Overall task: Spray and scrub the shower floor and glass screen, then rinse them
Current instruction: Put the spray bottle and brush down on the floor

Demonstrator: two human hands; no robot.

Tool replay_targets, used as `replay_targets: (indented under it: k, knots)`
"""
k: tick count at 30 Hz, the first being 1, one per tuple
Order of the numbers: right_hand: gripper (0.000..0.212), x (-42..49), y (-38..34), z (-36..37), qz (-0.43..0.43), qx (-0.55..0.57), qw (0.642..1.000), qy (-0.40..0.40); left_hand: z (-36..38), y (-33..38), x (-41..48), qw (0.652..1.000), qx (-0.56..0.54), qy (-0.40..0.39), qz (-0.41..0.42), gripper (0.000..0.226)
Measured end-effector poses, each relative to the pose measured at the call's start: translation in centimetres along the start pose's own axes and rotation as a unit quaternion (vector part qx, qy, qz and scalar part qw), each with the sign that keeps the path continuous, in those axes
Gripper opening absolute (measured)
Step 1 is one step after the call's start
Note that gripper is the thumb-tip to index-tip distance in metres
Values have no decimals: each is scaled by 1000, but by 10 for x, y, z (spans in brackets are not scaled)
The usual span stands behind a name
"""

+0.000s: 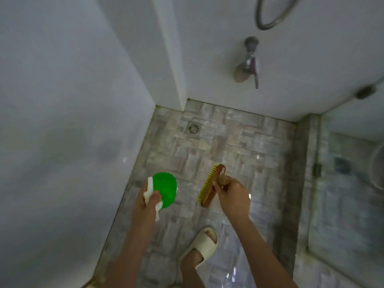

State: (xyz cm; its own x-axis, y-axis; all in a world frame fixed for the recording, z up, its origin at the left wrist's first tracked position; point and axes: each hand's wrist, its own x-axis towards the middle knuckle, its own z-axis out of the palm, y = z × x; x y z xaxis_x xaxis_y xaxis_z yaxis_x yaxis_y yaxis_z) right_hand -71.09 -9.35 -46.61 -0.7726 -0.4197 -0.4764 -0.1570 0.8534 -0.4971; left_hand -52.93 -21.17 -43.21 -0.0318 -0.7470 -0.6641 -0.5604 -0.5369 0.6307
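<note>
1. left hand (150,199): its grip is closed around the white trigger head of a green spray bottle (166,189), held above the floor near the left wall (62,100).
2. right hand (233,196): its grip is wrapped around the handle of a brown scrub brush (212,185); the yellow bristles face left, toward the bottle, and the brush is tilted with 1 end pointing toward the far wall. whether the brush touches the floor cannot be told.
3. shower floor (239,142): small mottled beige and grey tiles, with bright wet-looking reflections in the near part. the bottle and the brush are well apart from each other above its middle.
4. floor drain (193,128): a square metal grate with a round slotted centre, set in the far left corner of the floor.
5. glass screen (342,194): stands along the right edge of the floor, streaked and cloudy; a metal hinge (317,169) sits on its frame.
6. tap (249,61): mounted on the far wall, with a lever hanging down; a loop of shower hose (268,26) hangs above it.
7. foot in a pale slide sandal (202,246): planted on the floor between the 2 forearms, toes pointing toward the far wall.
</note>
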Motion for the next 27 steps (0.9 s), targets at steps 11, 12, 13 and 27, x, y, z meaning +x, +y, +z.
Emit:
replay_targets:
  k: [11,12,13,27]
  knots:
    - [25,-54,-58,166,-189,-47,972,-128,-104,-184,13,954,-234,142,-126,20]
    - [24,-56,-61,182,-204,-52,968,-137,-106,-201,17,944,-259,158,-133,19]
    - [24,-57,-63,200,-221,-58,963,-145,-108,-217,22,933,-282,175,-138,14]
    - [29,-79,-87,427,-385,-250,862,-217,-129,-366,136,850,-428,263,-160,19]
